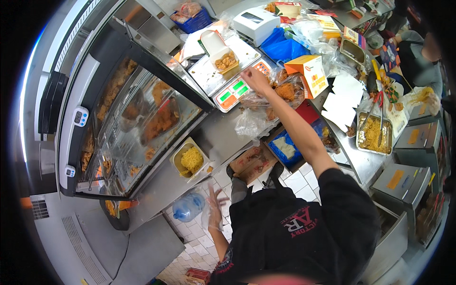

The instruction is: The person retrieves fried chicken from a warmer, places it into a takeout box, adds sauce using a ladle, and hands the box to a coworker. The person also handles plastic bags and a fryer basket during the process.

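Observation:
My right hand (255, 81), bare with its fingers curled, is over the front edge of a digital scale (203, 76). Just beyond my fingertips, an open paper carton (224, 63) of small fried chicken pieces (226, 61) sits on the scale's white platform. Whether my fingers touch or grip anything there is unclear. My left hand (214, 208) wears a loose clear plastic glove. Its fingers are spread with nothing between them, low at my left side in front of the counter. Above it, a metal pan (174, 160) of yellow rice (192, 159) rests on the counter.
A glass display case (149, 107) with fried chicken stands at left. Bagged chicken (286, 92) and a printed takeaway box (313, 76) lie right of the scale. A tray of rice (374, 133) holds tongs (381, 110). A large water bottle (188, 207) is on the floor. Another person (415, 57) is at far right.

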The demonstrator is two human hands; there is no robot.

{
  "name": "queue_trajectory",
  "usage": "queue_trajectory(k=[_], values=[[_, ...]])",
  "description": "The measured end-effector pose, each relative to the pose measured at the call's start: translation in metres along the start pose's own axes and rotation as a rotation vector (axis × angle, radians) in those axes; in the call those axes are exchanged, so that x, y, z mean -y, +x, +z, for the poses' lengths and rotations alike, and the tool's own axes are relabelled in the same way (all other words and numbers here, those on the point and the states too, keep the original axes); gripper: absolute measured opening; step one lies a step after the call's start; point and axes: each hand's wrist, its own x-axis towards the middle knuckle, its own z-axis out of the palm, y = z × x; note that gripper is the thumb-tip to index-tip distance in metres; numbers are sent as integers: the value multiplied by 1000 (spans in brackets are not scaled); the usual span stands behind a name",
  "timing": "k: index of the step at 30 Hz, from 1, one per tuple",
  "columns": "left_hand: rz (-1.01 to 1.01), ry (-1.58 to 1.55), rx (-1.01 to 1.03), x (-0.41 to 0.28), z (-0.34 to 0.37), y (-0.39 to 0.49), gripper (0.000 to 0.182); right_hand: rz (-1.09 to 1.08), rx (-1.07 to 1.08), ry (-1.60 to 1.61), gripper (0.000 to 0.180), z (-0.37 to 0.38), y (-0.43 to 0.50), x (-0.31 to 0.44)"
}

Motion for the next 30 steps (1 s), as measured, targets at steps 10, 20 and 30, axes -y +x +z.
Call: queue_trajectory(k=[10,20,30], values=[[-104,132,-143,27,1,-24,92,398,144,-238,44,42,122,-18],[178,353,108,-13,45,77,50,150,-129,111,24,-33,-32,-35],[787,395,245,-65,145,171,24,321,-32,200,21,-157,-283,-22]])
